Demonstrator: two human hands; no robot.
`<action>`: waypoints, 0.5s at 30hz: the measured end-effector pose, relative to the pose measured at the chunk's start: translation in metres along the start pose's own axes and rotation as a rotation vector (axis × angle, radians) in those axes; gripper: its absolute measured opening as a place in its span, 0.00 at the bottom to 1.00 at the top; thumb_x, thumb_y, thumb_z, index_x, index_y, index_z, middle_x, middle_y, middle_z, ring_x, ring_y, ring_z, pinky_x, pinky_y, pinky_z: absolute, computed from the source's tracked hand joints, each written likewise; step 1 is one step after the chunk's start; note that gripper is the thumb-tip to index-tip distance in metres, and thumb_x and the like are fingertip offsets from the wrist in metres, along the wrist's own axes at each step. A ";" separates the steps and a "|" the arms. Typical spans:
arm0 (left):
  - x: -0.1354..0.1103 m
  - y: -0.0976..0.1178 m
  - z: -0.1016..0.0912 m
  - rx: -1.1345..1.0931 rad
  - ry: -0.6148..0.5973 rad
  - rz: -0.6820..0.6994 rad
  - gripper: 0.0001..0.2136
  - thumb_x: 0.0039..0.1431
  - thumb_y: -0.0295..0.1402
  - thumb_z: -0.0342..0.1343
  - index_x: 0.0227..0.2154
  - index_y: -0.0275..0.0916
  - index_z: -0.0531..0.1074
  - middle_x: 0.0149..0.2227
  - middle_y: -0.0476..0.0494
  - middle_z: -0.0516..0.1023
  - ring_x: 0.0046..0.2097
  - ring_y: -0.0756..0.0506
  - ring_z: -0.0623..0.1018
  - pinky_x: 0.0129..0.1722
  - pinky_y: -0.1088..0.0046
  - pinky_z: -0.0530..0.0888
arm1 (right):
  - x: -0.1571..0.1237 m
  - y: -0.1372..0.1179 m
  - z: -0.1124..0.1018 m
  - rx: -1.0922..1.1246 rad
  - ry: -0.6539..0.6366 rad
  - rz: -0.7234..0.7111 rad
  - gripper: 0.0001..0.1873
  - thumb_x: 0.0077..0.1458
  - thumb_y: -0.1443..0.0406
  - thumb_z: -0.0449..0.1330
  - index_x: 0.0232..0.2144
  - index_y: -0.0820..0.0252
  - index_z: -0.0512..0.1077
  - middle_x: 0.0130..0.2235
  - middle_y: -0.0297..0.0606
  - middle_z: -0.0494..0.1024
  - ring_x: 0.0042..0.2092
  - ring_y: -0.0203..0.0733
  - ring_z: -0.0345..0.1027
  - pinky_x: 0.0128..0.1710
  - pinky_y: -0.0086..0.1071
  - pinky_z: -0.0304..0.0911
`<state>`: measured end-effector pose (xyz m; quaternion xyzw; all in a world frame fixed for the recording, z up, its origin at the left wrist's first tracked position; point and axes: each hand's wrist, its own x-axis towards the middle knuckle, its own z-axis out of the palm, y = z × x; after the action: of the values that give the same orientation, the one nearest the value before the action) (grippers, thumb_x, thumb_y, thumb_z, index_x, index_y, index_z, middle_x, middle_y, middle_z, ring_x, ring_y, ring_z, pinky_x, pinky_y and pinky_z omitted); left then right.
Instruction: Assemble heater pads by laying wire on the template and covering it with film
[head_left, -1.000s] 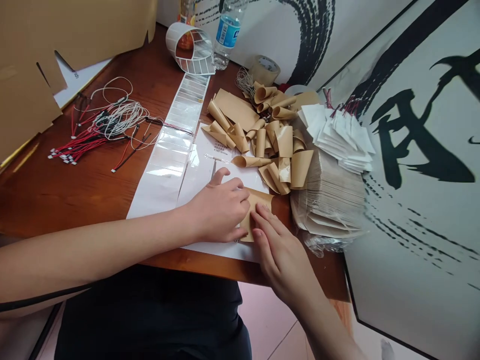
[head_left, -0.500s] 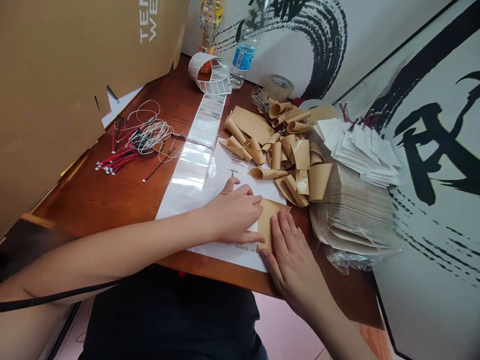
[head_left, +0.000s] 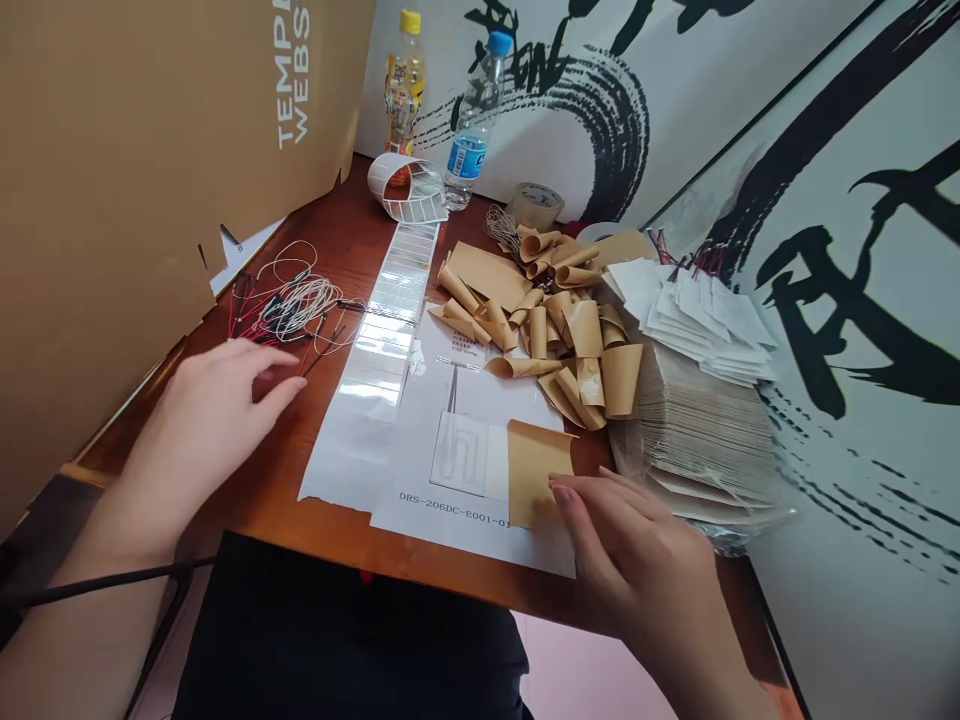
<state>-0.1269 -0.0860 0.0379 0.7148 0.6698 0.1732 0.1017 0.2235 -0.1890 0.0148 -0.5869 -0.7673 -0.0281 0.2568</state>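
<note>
Head view. Right hand half curled, fingertips on the right edge of a kraft sheet; cannot tell whether it is gripped. Left hand open, fingers spread, holding nothing, hovering just beside a wire bundle.

Kraft sheet: one, flat, tan, top corner slightly lifted, lying on a printed template on a wooden table.

Counts and places, relative to the sheet. Beyond it: curled kraft pieces, many, overlapping, not countable; one tape roll; two bottles. To its left: one label strip, one label roll. To its right: one stack of kraft sheets, topped by white tags, count unclear.
</note>
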 end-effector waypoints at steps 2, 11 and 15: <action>-0.013 -0.015 0.012 0.026 0.008 -0.025 0.14 0.64 0.44 0.55 0.45 0.43 0.79 0.45 0.43 0.81 0.41 0.39 0.80 0.47 0.58 0.75 | 0.013 -0.012 -0.002 0.084 0.042 -0.002 0.10 0.67 0.64 0.56 0.34 0.54 0.76 0.33 0.35 0.84 0.33 0.41 0.79 0.36 0.34 0.73; -0.031 -0.017 0.022 0.010 0.039 -0.048 0.11 0.68 0.41 0.49 0.36 0.45 0.74 0.39 0.45 0.78 0.39 0.43 0.78 0.41 0.64 0.72 | 0.093 -0.050 -0.007 0.321 -0.288 -0.094 0.10 0.66 0.64 0.58 0.34 0.57 0.78 0.32 0.34 0.82 0.31 0.37 0.74 0.31 0.30 0.65; -0.027 -0.017 0.014 0.038 0.001 -0.061 0.12 0.66 0.44 0.51 0.31 0.45 0.72 0.36 0.47 0.78 0.36 0.43 0.77 0.37 0.63 0.70 | 0.152 -0.050 0.023 0.162 -0.383 -0.084 0.11 0.63 0.71 0.55 0.36 0.59 0.78 0.37 0.38 0.83 0.36 0.41 0.75 0.37 0.33 0.65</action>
<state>-0.1380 -0.1104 0.0158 0.6959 0.6944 0.1577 0.0929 0.1426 -0.0619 0.0720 -0.5265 -0.8256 0.1350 0.1513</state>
